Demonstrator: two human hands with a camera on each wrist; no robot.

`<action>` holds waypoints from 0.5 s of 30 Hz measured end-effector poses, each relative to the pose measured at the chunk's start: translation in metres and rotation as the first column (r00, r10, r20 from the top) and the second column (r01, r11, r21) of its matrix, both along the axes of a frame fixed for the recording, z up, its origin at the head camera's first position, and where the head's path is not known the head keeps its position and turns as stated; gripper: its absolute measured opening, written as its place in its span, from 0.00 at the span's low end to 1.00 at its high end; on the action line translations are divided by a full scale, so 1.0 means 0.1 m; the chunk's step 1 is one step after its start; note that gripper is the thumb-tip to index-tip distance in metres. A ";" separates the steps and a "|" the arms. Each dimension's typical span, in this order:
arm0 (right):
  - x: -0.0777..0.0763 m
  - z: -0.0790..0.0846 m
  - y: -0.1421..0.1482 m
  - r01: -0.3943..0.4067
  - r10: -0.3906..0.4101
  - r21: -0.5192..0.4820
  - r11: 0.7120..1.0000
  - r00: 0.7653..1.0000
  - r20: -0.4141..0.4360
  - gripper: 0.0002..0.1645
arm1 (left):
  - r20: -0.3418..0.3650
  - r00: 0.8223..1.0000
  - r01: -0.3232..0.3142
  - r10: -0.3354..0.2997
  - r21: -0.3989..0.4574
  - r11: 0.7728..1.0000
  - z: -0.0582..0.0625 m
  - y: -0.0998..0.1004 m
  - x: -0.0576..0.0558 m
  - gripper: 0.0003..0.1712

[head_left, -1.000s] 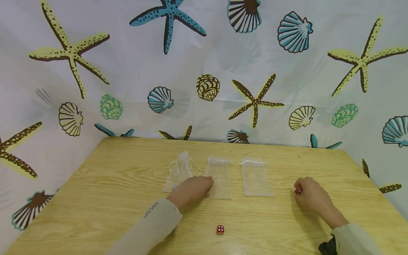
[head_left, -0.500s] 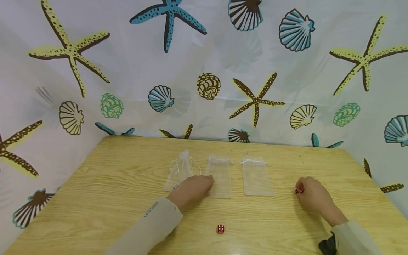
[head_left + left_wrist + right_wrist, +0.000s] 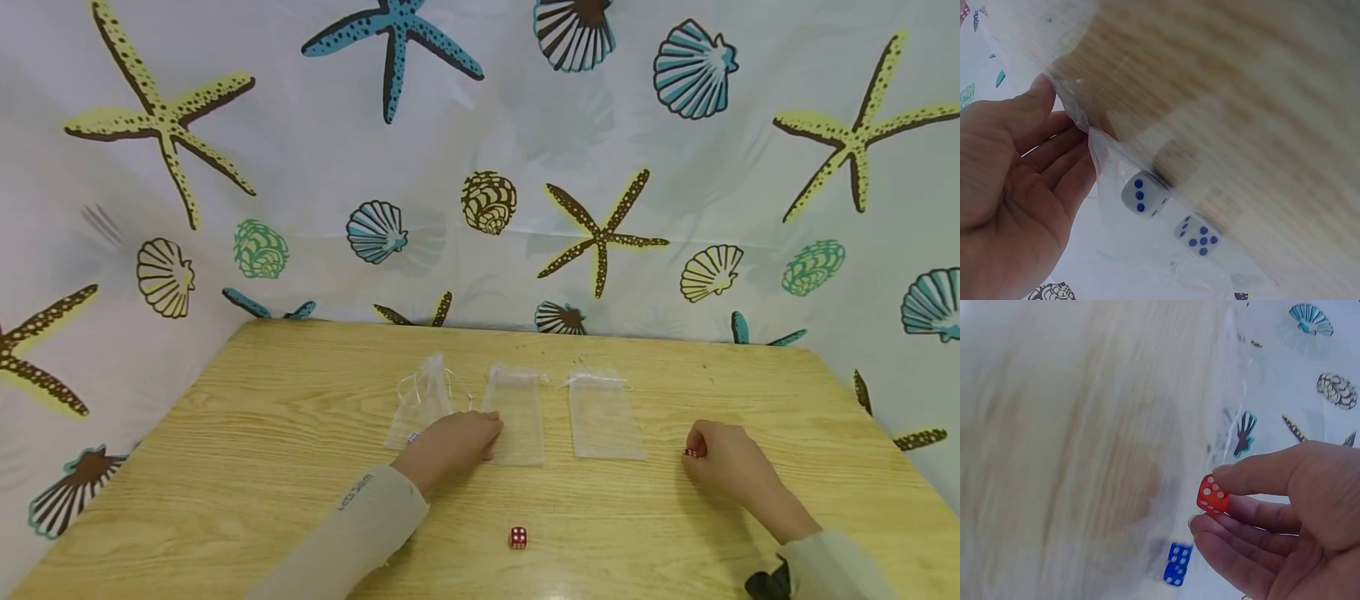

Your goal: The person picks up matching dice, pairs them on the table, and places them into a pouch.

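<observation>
My right hand [image 3: 729,467] pinches a red die [image 3: 1212,494] with white pips between thumb and fingertips, low over the right part of the table. My left hand [image 3: 455,446] rests with loosely bent fingers at the left edge of the flat middle sheer drawstring bag [image 3: 517,425]. Left of it, partly behind the hand, lies another sheer bag [image 3: 420,404]; white dice with blue pips, such as this white die [image 3: 1142,195], show through the mesh. A third sheer bag [image 3: 604,421] lies flat to the right. Another red die [image 3: 518,537] sits at the front.
A blue die or dice [image 3: 1177,564] shows near the right fingers in the right wrist view but cannot be made out in the head view. The wooden table [image 3: 262,467] meets a white curtain [image 3: 450,125] printed with starfish and shells at its back and sides.
My right hand has shifted slightly left with the red die in its fingers. The left hand and the bags stay where they were.
</observation>
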State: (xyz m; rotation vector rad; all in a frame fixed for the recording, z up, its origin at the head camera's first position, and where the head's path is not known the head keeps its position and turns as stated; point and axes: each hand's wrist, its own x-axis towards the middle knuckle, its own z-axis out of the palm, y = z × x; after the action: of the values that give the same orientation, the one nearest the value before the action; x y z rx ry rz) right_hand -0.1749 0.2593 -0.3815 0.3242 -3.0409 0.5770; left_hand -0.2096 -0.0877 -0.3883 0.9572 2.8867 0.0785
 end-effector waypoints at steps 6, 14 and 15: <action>0.09 0.04 -0.23 -0.060 0.060 -0.018 0.998 0.998 0.011 0.06 | 0.010 1.000 -0.002 0.002 0.003 1.000 -0.01 0.00 0.00 0.05; 0.26 -0.02 -0.63 -0.251 0.249 -0.045 0.967 0.967 -0.050 0.07 | 0.007 1.000 -0.014 0.014 -0.029 0.999 -0.01 0.01 -0.02 0.06; 0.29 -0.03 -0.68 -0.275 0.273 -0.051 0.960 0.961 -0.054 0.07 | 0.008 1.000 -0.013 0.013 -0.031 0.999 -0.01 0.02 -0.02 0.06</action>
State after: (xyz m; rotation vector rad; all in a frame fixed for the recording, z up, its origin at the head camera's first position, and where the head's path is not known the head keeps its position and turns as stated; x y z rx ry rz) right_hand -0.1461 0.1909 -0.3842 0.7539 -2.9474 0.6589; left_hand -0.2112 -0.0861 -0.3896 0.9306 2.8780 0.0392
